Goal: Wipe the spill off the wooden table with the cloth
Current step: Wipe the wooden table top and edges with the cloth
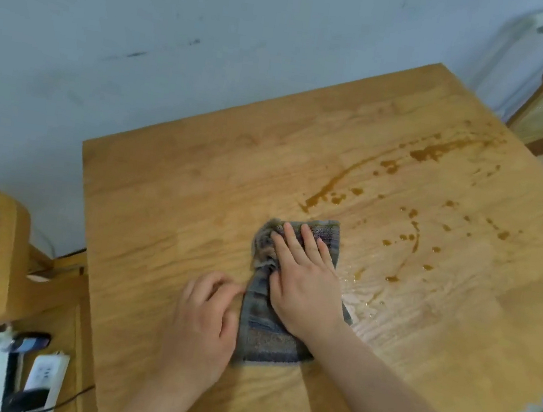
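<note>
Partly hidden: cloth (263,338) (beneath right hand (303,281)).

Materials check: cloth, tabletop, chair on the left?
Cloth: looks like terry cotton, grey-blue striped; nubby pile, bunches in soft folds.
Tabletop: light wood, probably clear-sealed; grain shows, the spill beads into drops.
Chair: light wood frame, back panel seemingly woven cane; mesh pattern, too blurred to be sure.

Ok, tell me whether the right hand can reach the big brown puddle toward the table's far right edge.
Probably yes. The right hand lies flat on the cloth, and the table between it and the puddle holds only scattered drops, nothing standing. It is a long stretch, though.
</note>
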{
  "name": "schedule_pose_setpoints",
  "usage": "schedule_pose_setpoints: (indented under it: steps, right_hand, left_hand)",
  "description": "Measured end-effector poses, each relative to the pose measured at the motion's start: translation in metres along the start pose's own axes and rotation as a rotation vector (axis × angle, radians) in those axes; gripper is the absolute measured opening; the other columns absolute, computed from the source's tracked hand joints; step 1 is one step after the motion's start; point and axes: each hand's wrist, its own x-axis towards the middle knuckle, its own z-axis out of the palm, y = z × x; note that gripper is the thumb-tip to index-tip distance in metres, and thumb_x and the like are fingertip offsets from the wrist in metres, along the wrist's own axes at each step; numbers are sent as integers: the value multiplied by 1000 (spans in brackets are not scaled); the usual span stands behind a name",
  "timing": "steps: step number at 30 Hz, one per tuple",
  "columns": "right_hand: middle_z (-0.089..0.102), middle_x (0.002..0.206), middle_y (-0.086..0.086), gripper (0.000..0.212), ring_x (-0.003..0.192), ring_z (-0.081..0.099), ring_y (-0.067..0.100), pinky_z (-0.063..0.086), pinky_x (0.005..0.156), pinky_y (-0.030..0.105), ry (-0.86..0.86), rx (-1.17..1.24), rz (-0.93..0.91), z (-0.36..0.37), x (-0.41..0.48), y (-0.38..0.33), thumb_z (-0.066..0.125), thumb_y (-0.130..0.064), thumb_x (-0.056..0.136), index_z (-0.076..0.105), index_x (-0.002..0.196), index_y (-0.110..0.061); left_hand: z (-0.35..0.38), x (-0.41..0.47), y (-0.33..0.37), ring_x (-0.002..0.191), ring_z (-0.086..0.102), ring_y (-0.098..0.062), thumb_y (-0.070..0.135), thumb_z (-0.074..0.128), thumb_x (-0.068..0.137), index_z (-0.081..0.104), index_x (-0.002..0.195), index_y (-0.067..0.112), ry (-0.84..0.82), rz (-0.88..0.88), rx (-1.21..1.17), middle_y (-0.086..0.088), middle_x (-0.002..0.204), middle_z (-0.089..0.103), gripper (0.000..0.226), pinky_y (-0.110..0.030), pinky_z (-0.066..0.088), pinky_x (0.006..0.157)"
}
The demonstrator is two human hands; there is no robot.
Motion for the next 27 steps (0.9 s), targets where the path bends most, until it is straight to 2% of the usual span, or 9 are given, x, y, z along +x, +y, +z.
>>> schedule_pose_setpoints:
  steps: [2,4,6,7,10,12,20,22,27]
  right_hand:
    - [58,138,8,49,130,52,29,45,106,43,71,50,-3,-6,-9,3,40,-21,88,59,132,-10]
    - [69,120,4,50,107,66,20,55,81,27,123,124,10,-15,-28,12,56,-9,77,59,127,-12]
    - [71,111,0,61,87,67,13,49,57,19,125,190,66,-25,-41,23,67,-2,68,56,126,-14]
    - [70,114,0,60,89,66,13,48,57,19,138,189,74,-25,-43,28,66,-2,69,56,127,-14]
    - [59,137,8,45,120,59,22,52,93,31,128,95,-11,-10,-37,29,48,-14,86,60,129,-8]
    - [52,143,11,46,130,51,27,45,106,40,109,79,-69,-2,-23,31,44,-20,91,59,132,-5]
    - [49,146,17,54,136,44,31,36,113,42,54,96,-73,-2,120,28,37,-29,94,50,138,-1]
    - [41,151,18,57,141,37,32,30,116,43,24,40,-105,-1,110,27,36,-33,96,44,144,-3]
    - [26,157,23,69,146,25,37,24,114,55,-146,-61,-247,-11,-4,38,34,-56,97,37,149,-12]
  left_hand:
    - [0,35,0,117,46,-20,28,29,84,63,116,20,54,-58,-45,3,124,54,47,-41,42,99]
    - [3,62,-3,128,40,-25,28,31,88,56,127,20,68,-100,6,-1,137,49,47,-48,36,106]
    - [7,70,-6,135,35,-26,28,33,90,51,134,22,45,-127,79,-1,144,44,47,-52,31,110]
    - [8,70,-7,135,34,-26,28,32,91,50,135,22,44,-130,103,-1,145,44,48,-52,30,110]
    - [9,70,-6,132,38,-28,28,30,89,52,133,19,55,-100,150,-4,142,48,50,-52,34,108]
    - [7,72,-5,131,38,-28,26,31,87,53,132,18,39,-104,170,-5,142,48,51,-51,35,107]
    - [10,74,-2,125,43,-29,26,33,84,56,128,20,65,-125,202,-3,139,50,50,-53,41,100]
    - [11,73,-1,126,43,-29,26,34,83,55,128,20,59,-135,212,-3,139,50,50,-53,41,99]
    - [9,74,3,125,43,-30,26,32,84,55,128,20,28,-160,235,-3,139,50,50,-53,41,100]
